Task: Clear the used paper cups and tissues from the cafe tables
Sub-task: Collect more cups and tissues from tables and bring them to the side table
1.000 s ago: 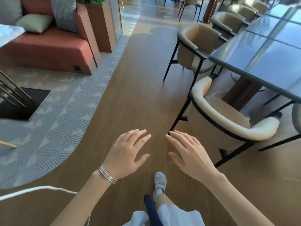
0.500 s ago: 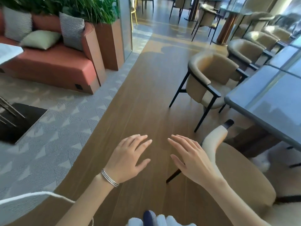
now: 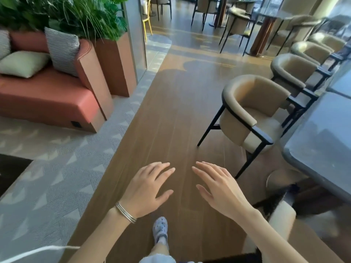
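I am moving up the wooden aisle. The chair (image 3: 252,111) that stood further off a second ago is now just right of my path, and the long table (image 3: 326,133) on the right slides past, bare on the part I can see. My left hand (image 3: 146,188) and right hand (image 3: 222,190) stay out in front, fingers loose and spread, holding nothing. No cup or tissue shows yet, so I judge the search carries on toward the far tables (image 3: 261,35).
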`<state>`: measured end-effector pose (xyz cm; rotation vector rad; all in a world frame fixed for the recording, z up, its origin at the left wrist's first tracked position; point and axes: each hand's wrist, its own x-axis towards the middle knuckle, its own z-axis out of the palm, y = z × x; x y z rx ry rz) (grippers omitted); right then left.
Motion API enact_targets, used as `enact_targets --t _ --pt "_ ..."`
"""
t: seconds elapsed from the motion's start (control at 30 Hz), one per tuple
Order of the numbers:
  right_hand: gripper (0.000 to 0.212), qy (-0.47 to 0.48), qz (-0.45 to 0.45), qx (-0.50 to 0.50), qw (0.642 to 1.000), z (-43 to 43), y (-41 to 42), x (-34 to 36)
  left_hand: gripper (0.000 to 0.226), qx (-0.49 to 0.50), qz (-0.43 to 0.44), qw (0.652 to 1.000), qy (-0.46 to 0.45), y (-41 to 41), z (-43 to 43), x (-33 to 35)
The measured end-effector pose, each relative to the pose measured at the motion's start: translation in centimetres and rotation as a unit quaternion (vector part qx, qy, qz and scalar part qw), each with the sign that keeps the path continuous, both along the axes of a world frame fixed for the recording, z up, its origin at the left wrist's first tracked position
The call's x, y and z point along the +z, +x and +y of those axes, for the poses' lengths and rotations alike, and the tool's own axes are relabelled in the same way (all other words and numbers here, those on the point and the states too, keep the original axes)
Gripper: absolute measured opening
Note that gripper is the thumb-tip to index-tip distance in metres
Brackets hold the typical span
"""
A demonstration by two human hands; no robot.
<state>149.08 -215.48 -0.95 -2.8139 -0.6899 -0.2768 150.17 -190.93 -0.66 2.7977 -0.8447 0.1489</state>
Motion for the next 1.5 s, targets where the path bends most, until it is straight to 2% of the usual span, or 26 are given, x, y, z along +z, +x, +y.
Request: enact_targets --t 0.27,0.5,0.7,1.0,1.3,1.5 --pt "0.046 0.005 -0.038 -0.034 0.999 -0.1 18.8 3.2 0.055 -0.026 -0.035 0.999 -0.010 20.5 0.1 3.5" --pt "0.047 -0.001 -0.027 -0.030 0.999 -1.5 30.6 0.6 0.055 -0.033 -0.001 0.999 0.007 32.0 -1.2 0.9" --pt "0.047 -0.011 0.000 -0.009 1.000 -5.2 44.4 -0.9 0.055 -0.026 0.014 1.000 0.006 45.0 -4.7 -1.0" --pt "0.048 0.013 -0.038 0.009 0.999 -10.9 66.7 3.3 0.054 -0.005 -0.017 1.000 -0.014 66.5 -10.9 1.8" --pt "0.051 0.010 0.006 0.004 1.000 -12.0 82.6 -0.7 0.054 0.000 0.020 1.000 -0.006 82.5 -11.9 -1.4" --pt "0.051 -0.001 0.024 -0.012 1.000 -12.4 95.6 -1.0 0.054 -0.023 0.024 0.999 -0.005 96.8 -11.4 -1.6"
